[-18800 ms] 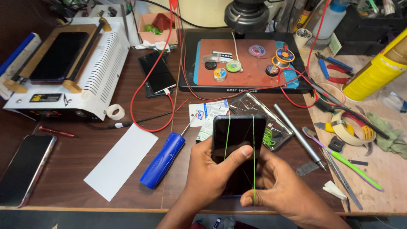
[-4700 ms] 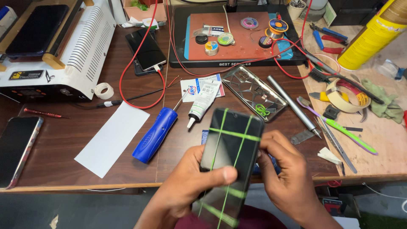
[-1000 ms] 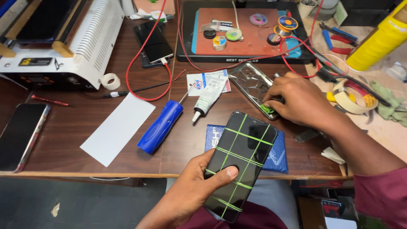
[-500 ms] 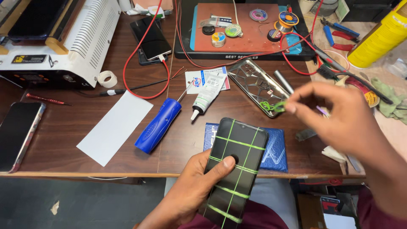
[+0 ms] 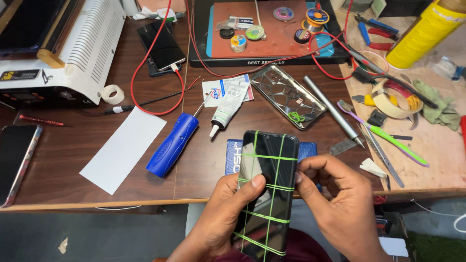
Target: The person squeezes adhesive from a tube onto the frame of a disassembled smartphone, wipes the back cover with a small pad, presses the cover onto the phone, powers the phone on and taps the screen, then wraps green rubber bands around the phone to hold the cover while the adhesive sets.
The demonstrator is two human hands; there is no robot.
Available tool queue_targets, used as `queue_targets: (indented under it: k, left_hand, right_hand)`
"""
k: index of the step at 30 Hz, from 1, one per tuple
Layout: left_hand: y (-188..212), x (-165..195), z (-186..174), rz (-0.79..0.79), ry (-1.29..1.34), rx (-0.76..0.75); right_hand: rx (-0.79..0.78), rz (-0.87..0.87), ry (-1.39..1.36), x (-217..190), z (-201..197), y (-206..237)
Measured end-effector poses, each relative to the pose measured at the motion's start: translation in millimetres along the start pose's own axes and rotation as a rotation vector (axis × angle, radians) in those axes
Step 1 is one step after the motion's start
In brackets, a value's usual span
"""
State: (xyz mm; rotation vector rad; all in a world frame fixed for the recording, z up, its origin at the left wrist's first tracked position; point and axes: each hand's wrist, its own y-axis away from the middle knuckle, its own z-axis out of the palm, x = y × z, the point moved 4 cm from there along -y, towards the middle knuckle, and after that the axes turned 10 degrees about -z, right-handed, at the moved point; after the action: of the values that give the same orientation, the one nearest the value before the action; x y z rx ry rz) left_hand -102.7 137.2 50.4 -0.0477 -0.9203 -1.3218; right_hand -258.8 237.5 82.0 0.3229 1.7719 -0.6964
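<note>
The left hand [image 5: 221, 221] grips a black phone [image 5: 268, 189] wrapped in green rubber bands [image 5: 272, 157], thumb across its screen. The right hand [image 5: 340, 204] pinches the phone's right edge, held just over the near desk edge [image 5: 97, 201], above a blue pad [image 5: 234, 156].

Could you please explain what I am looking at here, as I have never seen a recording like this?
There is no machine here: a person works with two bare hands, filmed by a camera on their head looking down. The left hand grips a dark phone wrapped in a grid of thin green rubber bands; the right hand pinches its right edge. Behind it, on the brown wooden table, lie a blue-handled screwdriver, a white sheet, a small glue tube, a clear phone case and a blue packet partly under the phone. At far left stands a white machine.
</note>
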Motion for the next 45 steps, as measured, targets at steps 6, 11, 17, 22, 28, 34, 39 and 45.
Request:
queue_targets:
  k: [6, 11, 17, 22, 28, 34, 39, 45]
  left_hand:
    - [0.5, 1.2, 0.8, 0.045, -0.028, -0.016]
    - [2.5, -3.3, -2.3, -0.008, 0.037, -0.025]
    - [3.7, -3.7, 0.6, -0.027, 0.114, -0.084]
    - [5.5, -1.4, -2.5, -0.008, 0.067, 0.012]
    - [6.3, 0.4, -1.0, 0.04, 0.058, -0.012]
    - [5.8, -0.2, 0.1, 0.027, 0.053, 0.005]
    - [3.8, -0.2, 1.2, 0.025, 0.039, 0.005]
    - [3.0, 1.9, 3.8, 0.037, 0.026, -0.002]
  right_hand:
    - [0.056, -0.039, 0.217, -17.1, 0.0, 0.0]
    - [0.046, -0.099, 0.024, -17.1, 7.1, 12.2]
    - [-0.05, -0.336, -0.028, -26.6, 12.2, 20.5]
    - [-0.034, -0.345, -0.014, -29.7, 11.8, 18.9]
    - [0.013, -0.269, -0.046, -28.4, 15.2, 21.9]
    - [-0.007, -0.275, -0.055, -22.6, 14.3, 22.5]
    - [-0.04, -0.268, -0.047, -14.8, 10.8, 25.0]
    - [-0.031, -0.206, -0.233, -13.5, 6.7, 16.7]
